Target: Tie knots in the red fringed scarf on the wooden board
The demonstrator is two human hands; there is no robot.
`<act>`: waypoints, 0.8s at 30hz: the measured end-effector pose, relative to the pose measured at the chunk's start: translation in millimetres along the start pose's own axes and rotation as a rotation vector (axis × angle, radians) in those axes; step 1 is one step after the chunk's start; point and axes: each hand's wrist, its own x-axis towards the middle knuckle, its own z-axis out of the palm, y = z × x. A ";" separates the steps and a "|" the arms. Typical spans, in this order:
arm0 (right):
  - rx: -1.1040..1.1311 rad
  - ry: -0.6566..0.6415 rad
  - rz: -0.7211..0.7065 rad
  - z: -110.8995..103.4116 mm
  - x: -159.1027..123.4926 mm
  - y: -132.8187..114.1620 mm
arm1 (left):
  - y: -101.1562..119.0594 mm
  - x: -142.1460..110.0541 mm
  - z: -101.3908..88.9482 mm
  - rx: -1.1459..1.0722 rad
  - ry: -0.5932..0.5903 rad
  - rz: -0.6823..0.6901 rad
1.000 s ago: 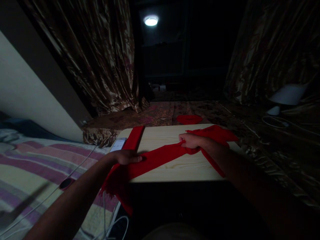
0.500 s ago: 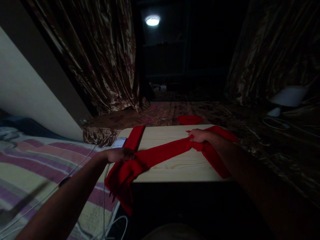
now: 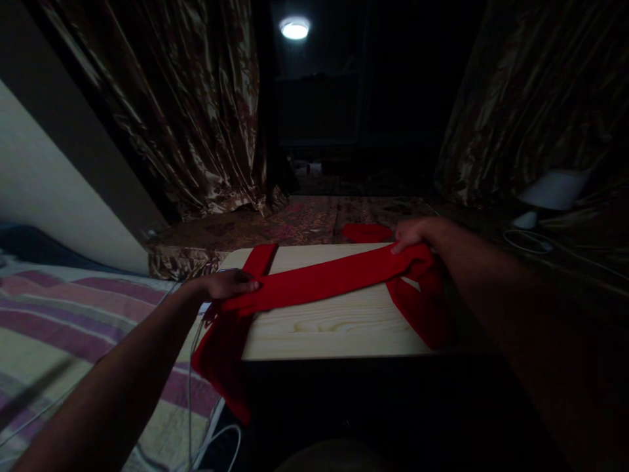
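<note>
In the head view, the left hand [image 3: 227, 285] grips the red scarf [image 3: 319, 278] near the left end of the wooden table [image 3: 319, 331], with the thumb lying on the cloth. The right hand [image 3: 415, 233] grips the same scarf at the far right part of the table, and the cloth between the two hands is stretched flat — it goes slantwise, higher at the right. Some red cloth hangs over the near left edge of the table, and more lies bunched below the right hand. A round red thing [image 3: 366, 232] is just beyond the far edge. A striped bedspread [image 3: 73, 314] is at the left — a white lamp [image 3: 553, 190] stands at the far right.
</note>
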 end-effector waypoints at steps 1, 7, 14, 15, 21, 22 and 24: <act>-0.054 0.017 0.039 -1.1 1.4 2.3 | 2.6 7.4 -2.6 0.020 -0.048 -0.002; -0.270 0.257 -0.038 36.7 -8.5 -47.8 | 34.7 36.2 6.2 0.387 0.273 -0.122; 0.095 0.324 -0.640 100.7 -19.4 -140.2 | 60.2 25.7 44.0 0.269 0.232 0.060; 0.124 0.298 -0.665 105.1 -18.6 -147.7 | 61.2 23.5 47.0 0.253 0.211 0.069; 0.151 0.245 -0.653 113.7 -12.6 -161.6 | 61.8 15.5 52.7 0.203 0.222 0.080; 0.166 0.246 -0.645 113.7 -12.3 -161.1 | 61.9 15.4 52.5 0.205 0.217 0.080; 0.190 0.247 -0.634 113.7 -12.2 -159.8 | 62.3 16.3 52.3 0.216 0.210 0.068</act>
